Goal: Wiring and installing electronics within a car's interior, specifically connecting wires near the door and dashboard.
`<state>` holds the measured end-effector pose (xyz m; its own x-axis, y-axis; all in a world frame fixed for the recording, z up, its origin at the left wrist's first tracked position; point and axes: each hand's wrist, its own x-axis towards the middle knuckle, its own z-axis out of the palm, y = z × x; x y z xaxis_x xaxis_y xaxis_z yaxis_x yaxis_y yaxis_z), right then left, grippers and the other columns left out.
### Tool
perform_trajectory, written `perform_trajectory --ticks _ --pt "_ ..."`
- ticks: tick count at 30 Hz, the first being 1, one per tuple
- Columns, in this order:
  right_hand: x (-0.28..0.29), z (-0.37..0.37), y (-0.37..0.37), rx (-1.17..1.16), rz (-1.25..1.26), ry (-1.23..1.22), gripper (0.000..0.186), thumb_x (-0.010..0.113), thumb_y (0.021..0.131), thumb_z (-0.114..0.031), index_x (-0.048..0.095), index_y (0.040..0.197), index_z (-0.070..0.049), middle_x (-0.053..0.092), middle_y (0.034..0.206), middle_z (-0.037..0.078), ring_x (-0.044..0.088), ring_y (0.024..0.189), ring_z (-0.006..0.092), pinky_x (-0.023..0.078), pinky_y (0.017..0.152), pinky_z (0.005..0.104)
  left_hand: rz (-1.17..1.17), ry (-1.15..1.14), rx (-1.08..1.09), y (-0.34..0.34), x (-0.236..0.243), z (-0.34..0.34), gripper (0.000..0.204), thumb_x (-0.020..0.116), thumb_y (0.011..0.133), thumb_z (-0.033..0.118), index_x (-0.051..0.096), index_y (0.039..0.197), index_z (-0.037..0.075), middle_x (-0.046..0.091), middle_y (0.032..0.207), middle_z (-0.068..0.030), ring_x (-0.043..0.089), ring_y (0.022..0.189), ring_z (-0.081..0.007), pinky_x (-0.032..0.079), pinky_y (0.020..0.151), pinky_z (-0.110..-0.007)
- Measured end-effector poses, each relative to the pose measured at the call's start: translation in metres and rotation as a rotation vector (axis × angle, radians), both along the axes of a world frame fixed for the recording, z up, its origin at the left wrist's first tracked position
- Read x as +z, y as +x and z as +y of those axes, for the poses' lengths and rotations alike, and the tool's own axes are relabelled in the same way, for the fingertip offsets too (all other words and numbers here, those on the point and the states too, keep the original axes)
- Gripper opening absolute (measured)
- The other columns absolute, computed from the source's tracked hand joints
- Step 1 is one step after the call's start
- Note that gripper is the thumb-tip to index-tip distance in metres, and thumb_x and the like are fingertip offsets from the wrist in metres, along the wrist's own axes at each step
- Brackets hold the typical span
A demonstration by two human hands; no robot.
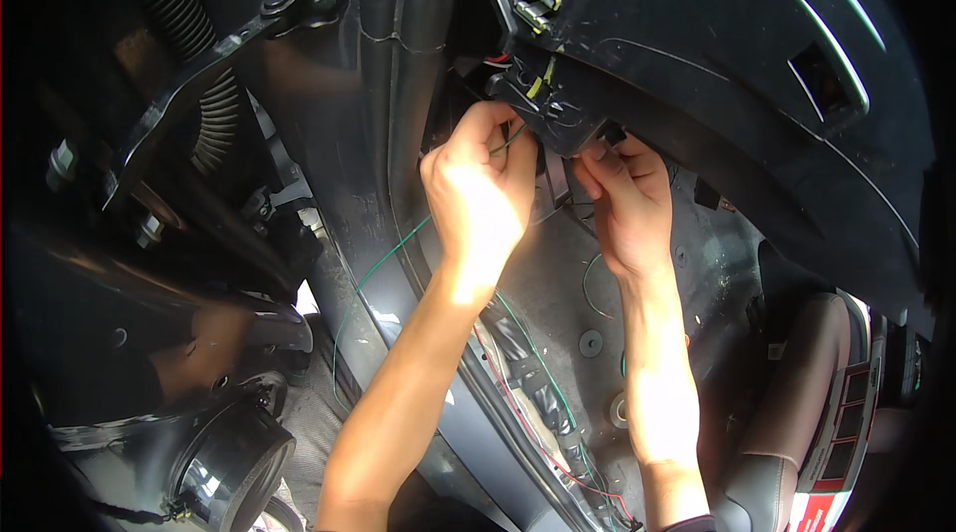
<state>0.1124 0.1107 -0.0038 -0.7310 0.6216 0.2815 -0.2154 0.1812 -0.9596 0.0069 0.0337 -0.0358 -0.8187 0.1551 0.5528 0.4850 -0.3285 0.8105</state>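
My left hand (pixel 483 178) is closed, thumb and fingers pinching a thin green wire (pixel 393 251) just under a black plastic bracket with yellow marks (pixel 538 99). The wire trails from this hand down to the left. Beside it, my right hand (pixel 629 195) is also closed, its fingertips pressed together below the lower edge of a dark dashboard panel (pixel 687 64). What these fingers hold, if anything, is hidden by the fingers and the panel edge. Both hands reach up to the same panel end, a short gap apart.
On the left is an open car door (pixel 209 333) with a hinge arm (pixel 229 44) and a ribbed cable sleeve (pixel 214 124). Green and red wires and a taped harness (pixel 546 402) run along the sill. A brown seat (pixel 797 402) stands at the lower right.
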Motion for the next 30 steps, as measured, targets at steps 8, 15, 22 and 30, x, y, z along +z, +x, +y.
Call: perform_trajectory --ticks 8,15,22,30 --pt "0.013 0.012 0.004 0.101 -0.092 0.123 0.013 0.059 0.094 -0.013 0.063 0.099 -0.001 0.058 0.087 0.001 0.045 0.076 0.0104 0.035 0.072 0.0265 -0.751 0.231 -1.07 -0.016 0.031 -0.027 0.016 0.05 0.09 0.005 0.062 0.096 -0.004 0.065 0.09 -0.01 0.06 0.071 -0.0154 0.048 0.062 -0.028" --pt "0.004 0.025 0.004 0.1 -0.147 0.126 0.015 0.058 0.092 -0.01 0.065 0.098 0.002 0.059 0.085 0.002 0.044 0.071 0.0096 0.035 0.068 0.0263 -0.668 0.204 -1.044 -0.019 0.024 -0.024 0.012 0.054 0.089 0.001 0.063 0.096 -0.002 0.067 0.09 -0.0087 0.06 0.075 -0.013 0.047 0.066 -0.027" --pt "-0.002 0.016 -0.001 0.022 -0.128 0.07 0.014 0.058 0.091 -0.009 0.067 0.092 0.0 0.055 0.072 0.0 0.043 0.064 0.0076 0.034 0.062 0.024 -0.31 0.282 -0.588 -0.002 0.006 -0.005 0.01 0.058 0.084 -0.007 0.063 0.089 0.0 0.067 0.085 -0.0044 0.056 0.071 -0.0082 0.045 0.06 -0.024" --pt "0.005 -0.005 -0.011 -0.1 -0.126 0.031 0.016 0.06 0.09 -0.011 0.065 0.078 -0.002 0.045 0.061 -0.005 0.034 0.057 0.004 0.026 0.055 0.024 0.813 -0.181 0.278 -0.021 0.0 -0.016 0.017 0.071 0.063 0.007 0.062 0.076 0.012 0.053 0.074 -0.0008 0.051 0.065 -0.0192 0.046 0.051 -0.032"
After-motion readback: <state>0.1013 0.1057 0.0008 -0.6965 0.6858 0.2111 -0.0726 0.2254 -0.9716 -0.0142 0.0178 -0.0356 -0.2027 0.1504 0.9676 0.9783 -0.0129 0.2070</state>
